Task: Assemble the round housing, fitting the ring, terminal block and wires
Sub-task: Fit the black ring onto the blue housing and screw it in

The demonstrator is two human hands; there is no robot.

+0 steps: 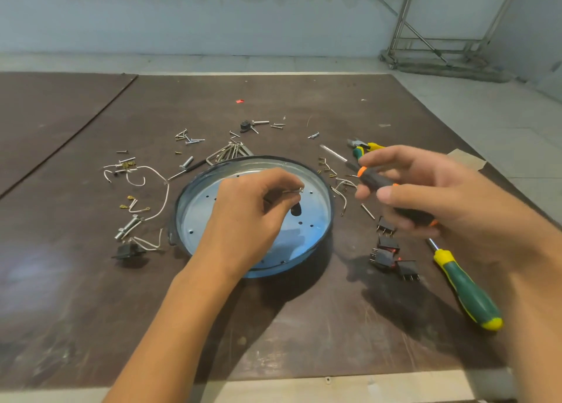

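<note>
The round metal housing (pixel 194 214), a shallow pan with a dark rim and small holes in its floor, lies at the centre of the brown table. My left hand (pixel 246 217) hovers over it and pinches a small metal screw (pixel 299 190) at its fingertips. To the right of the pan, my right hand (pixel 425 189) grips a black screwdriver with orange trim (pixel 375 181), its shaft pointing up and left. White wires with brass terminals (pixel 146 189) lie left of the housing.
Several black rocker switches (pixel 392 250) and a green-yellow screwdriver (pixel 465 287) lie to the right. Pliers (pixel 365 146) sit behind my right hand. Loose screws (pixel 187 136), hex keys (pixel 228 154), bolts (pixel 129 227) and another switch (pixel 127 250) are scattered around the pan.
</note>
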